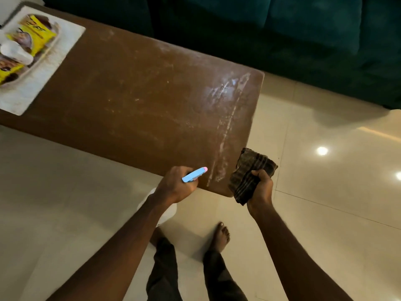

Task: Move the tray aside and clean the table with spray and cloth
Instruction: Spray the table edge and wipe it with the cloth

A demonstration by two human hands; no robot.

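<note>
My left hand (175, 185) grips a spray bottle (194, 174) with a blue and pink head at the near edge of the brown table (138, 94); its white body shows below my wrist. A dark striped cloth (249, 177), bunched up, is held in my right hand (261, 187) just past the table's near right corner. White streaks and smears run across the right part of the tabletop. The tray (46, 55) holding yellow packets and a white cup sits on a pale mat at the table's far left end.
A dark green sofa (303, 35) runs along the far side of the table. Glossy beige floor tiles (325, 192) surround the table, and my bare feet stand on them below my arms.
</note>
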